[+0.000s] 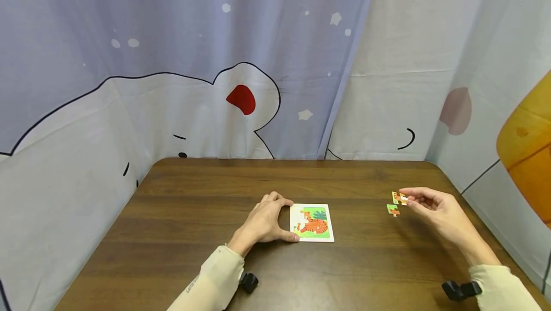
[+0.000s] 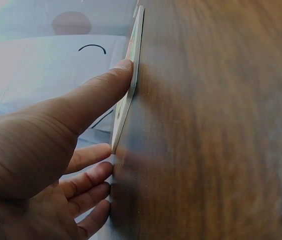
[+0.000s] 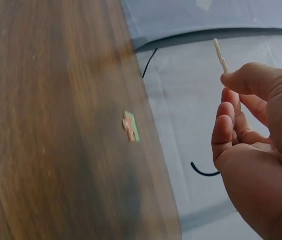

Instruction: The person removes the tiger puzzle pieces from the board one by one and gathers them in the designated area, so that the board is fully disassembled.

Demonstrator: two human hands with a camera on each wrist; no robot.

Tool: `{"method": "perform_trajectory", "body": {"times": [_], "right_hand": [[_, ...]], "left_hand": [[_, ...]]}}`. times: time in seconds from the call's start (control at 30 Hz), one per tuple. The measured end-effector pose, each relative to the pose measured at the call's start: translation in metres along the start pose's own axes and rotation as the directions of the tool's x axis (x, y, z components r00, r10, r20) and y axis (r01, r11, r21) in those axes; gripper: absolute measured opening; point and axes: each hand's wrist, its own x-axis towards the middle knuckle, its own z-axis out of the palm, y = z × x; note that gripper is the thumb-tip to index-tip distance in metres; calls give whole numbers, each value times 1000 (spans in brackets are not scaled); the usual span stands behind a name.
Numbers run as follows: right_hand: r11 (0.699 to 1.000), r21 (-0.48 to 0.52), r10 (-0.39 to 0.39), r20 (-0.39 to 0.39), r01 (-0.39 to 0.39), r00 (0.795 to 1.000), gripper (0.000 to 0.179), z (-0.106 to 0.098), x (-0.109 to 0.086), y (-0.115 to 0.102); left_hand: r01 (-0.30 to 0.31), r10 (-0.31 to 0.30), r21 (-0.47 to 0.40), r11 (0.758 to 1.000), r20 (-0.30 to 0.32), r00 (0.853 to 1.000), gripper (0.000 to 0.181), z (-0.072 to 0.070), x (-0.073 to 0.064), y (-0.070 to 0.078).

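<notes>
The white-rimmed frame [image 1: 316,239] holds a tiger picture [image 1: 317,226]; my left grip [image 1: 263,221], fingers loosely extended, touches its left side. A broad stretch of surface [image 1: 357,258] separates it from my right grip [image 1: 435,209], pinching a raised puzzle piece [image 1: 398,198] near a second piece [image 1: 391,209].

Both forearms [image 1: 215,275] reach forward, the left hand [image 1: 264,220] low with its thumb [image 2: 98,95] spread wide from nearly straight fingers [image 2: 93,177], while the right hand [image 1: 440,210], raised, holds thumb and forefinger [image 1: 422,191] in a pinch, its other fingers bent.
</notes>
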Motion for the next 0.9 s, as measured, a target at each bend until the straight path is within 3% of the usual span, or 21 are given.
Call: {"method": "perform_trajectory", "body": {"times": [0.23,0.5,0.9], "right_hand": [[1000,-12,21,18,-21,1000,29,-4,-8,9],[997,50,58,79,-62,995,32,-1,-17,26],[998,16,59,161,-62,985,29,5,-28,45]], "left_hand": [[2,-2,6,1000,4,1000,95,0,0,0],[-3,3,-2,1000,0,1000,95,1,0,0],[3,-3,7,1000,4,1000,95,0,0,0]]}}
